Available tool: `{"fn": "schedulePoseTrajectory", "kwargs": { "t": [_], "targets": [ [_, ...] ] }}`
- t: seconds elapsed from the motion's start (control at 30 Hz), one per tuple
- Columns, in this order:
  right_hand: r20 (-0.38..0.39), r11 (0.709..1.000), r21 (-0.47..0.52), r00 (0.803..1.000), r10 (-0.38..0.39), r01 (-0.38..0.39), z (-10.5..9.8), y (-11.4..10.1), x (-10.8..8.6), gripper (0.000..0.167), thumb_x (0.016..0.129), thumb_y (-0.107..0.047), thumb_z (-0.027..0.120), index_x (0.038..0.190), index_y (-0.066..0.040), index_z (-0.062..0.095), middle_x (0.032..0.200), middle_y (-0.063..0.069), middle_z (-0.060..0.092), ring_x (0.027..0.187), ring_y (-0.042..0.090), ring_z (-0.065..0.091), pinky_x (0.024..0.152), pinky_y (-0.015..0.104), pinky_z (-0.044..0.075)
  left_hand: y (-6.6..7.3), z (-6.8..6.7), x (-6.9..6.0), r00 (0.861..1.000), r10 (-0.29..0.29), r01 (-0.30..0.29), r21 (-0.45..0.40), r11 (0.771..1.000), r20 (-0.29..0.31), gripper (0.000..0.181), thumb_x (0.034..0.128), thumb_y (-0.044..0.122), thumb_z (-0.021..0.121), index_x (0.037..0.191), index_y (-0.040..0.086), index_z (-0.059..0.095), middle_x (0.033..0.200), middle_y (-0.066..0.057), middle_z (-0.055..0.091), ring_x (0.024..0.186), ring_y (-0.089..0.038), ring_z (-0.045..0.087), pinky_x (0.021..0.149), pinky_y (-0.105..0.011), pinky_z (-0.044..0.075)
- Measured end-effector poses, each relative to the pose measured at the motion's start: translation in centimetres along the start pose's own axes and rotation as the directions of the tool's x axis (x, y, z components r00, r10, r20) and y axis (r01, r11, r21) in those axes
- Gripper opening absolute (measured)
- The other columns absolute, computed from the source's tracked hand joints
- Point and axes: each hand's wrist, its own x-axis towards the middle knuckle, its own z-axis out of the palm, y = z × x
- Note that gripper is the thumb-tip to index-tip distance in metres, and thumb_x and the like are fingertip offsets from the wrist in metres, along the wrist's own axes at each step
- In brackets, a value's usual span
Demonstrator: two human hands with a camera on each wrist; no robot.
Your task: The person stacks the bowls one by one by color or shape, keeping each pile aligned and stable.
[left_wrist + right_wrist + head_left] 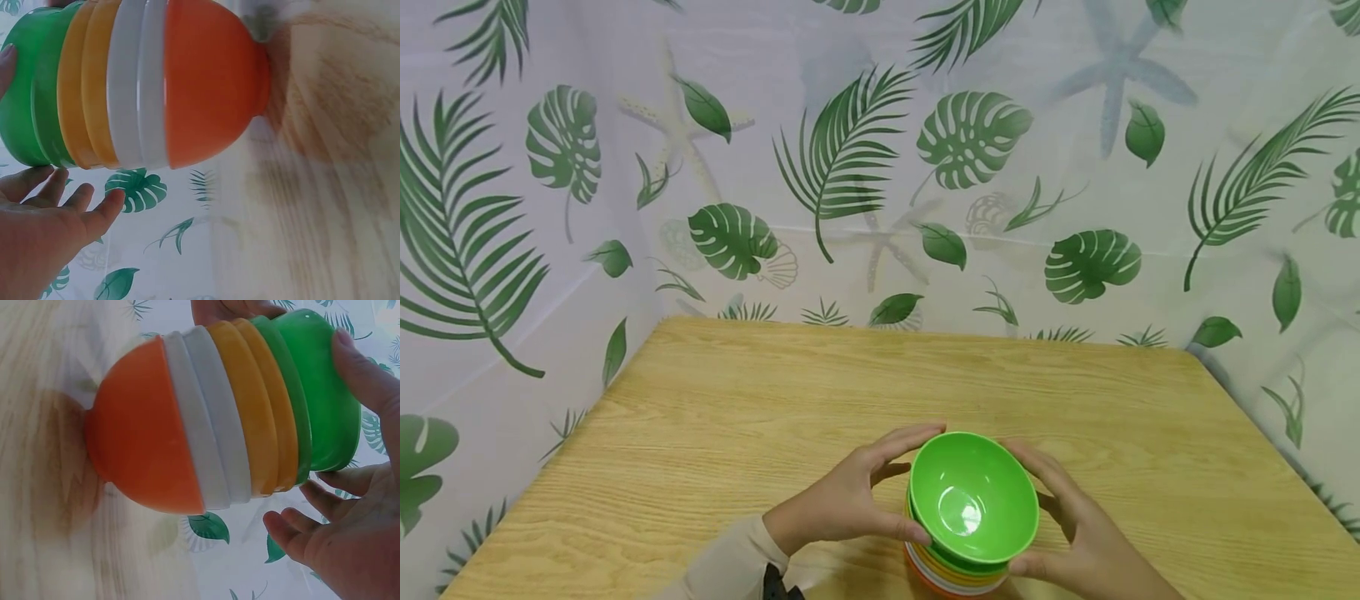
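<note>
A nested stack of bowls stands on the wooden table. At the top, a bright green bowl (973,492) faces up with nothing in it, slightly tilted against the bowl beneath. My left hand (850,496) holds it from the left, thumb at the near rim and fingers at the far side. On the opposite side my right hand (1075,533) holds the same bowl between thumb and fingers. Below come a second green bowl (297,419), two yellow-orange bowls (250,406), two white bowls (203,419) and an orange bowl (137,431) at the bottom, its foot on the table.
The wood-grain table (760,400) extends behind and to both sides of the stack. A white cloth (865,275) printed with green leaves and starfish hangs along its back and sides.
</note>
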Motion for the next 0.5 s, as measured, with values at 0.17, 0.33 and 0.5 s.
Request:
{"fn": "schedulePoseTrajectory", "kwargs": {
  "t": [0.17,0.33,0.5],
  "targets": [
    [0.003,1.000,0.004,1.000,0.010,-0.010,0.4,0.4,-0.3,0.099,0.073,0.001,0.080,0.152,-0.014,0.024,0.154,0.000,0.028,0.137,-0.002,0.026,0.098,0.022,0.044,-0.3,0.2,-0.2,0.999,-0.034,0.034,0.009,0.999,0.002,0.086,0.0786,0.028,0.080,0.150,0.029,0.031,0.154,0.009,0.030,0.142,-0.014,0.026,0.109,-0.034,0.035],
    [0.010,0.999,0.001,0.999,0.043,-0.043,0.8,0.9,-0.7,0.096,0.076,-0.002,0.079,0.153,-0.017,0.023,0.152,-0.002,0.028,0.134,-0.005,0.028,0.096,0.023,0.045,-0.5,0.4,-0.2,0.999,-0.052,0.052,0.053,0.997,0.006,0.089,0.0780,0.012,0.080,0.150,0.024,0.030,0.153,0.005,0.031,0.140,-0.017,0.029,0.106,-0.033,0.038],
    [0.020,0.998,0.004,0.998,0.067,-0.067,0.8,1.2,-0.8,0.095,0.078,0.000,0.077,0.153,-0.019,0.022,0.152,0.002,0.029,0.132,-0.006,0.030,0.095,0.025,0.047,-0.5,0.5,-0.3,0.998,-0.055,0.054,0.097,0.994,0.007,0.090,0.0774,0.008,0.080,0.151,0.021,0.029,0.153,0.001,0.031,0.140,-0.018,0.030,0.104,-0.033,0.040]
  ]
}}
